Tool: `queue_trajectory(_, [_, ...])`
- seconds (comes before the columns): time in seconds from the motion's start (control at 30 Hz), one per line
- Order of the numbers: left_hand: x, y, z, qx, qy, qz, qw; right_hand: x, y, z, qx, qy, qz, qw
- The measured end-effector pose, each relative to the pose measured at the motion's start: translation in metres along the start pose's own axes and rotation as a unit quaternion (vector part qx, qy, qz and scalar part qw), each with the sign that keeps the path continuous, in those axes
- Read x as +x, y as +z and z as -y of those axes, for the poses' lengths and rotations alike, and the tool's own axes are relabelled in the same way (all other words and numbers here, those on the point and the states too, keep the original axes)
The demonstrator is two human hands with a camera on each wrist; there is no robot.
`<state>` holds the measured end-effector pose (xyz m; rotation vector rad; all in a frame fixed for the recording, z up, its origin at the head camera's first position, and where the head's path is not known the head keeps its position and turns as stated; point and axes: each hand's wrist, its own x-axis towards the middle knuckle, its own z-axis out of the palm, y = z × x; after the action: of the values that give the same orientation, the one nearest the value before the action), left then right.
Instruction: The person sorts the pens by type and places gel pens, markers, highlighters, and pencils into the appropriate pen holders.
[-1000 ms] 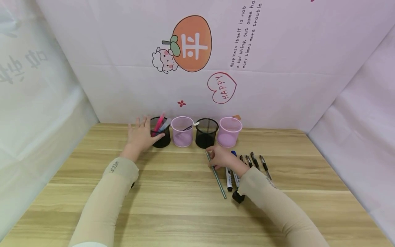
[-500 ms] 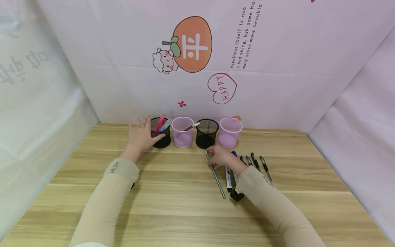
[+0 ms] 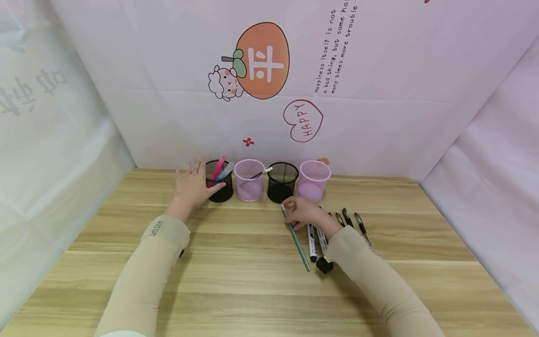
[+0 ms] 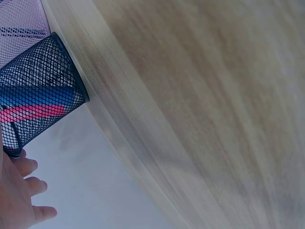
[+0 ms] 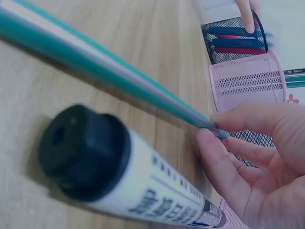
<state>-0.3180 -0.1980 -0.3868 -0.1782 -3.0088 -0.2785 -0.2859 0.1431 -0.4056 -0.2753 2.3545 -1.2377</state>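
My left hand rests at the leftmost black mesh cup, its thumb across the front and the other fingers spread at the left side. A pink pen and a blue one stand in that cup; both show through the mesh in the left wrist view. With thumb and fingertips, my right hand pinches a green striped pencil near its upper end. In the right wrist view the pencil slants past a white marker with a black cap.
Along the wall stand a pink mesh cup with white-ended pencils, a second black cup and another pink cup. Markers and several black pens lie under and beside my right forearm on the wooden table.
My right hand and the pencil have shifted very slightly to the right over the last half second. The left hand and the cups stay in place.
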Motion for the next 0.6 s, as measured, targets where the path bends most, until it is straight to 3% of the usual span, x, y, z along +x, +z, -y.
queue_trajectory(0.3, [0.0001, 0.0006, -0.0002, -0.009, -0.002, -0.001, 1.0, -0.0032, -0.0038, 0.0002, 0.054, 0.002, 0.009, 0.999])
queue_trajectory(0.6, [-0.0002, 0.0003, -0.0001, -0.009, -0.001, -0.001, 1.0, -0.0103, -0.0098, 0.0001, 0.071, -0.044, 0.017, 0.996])
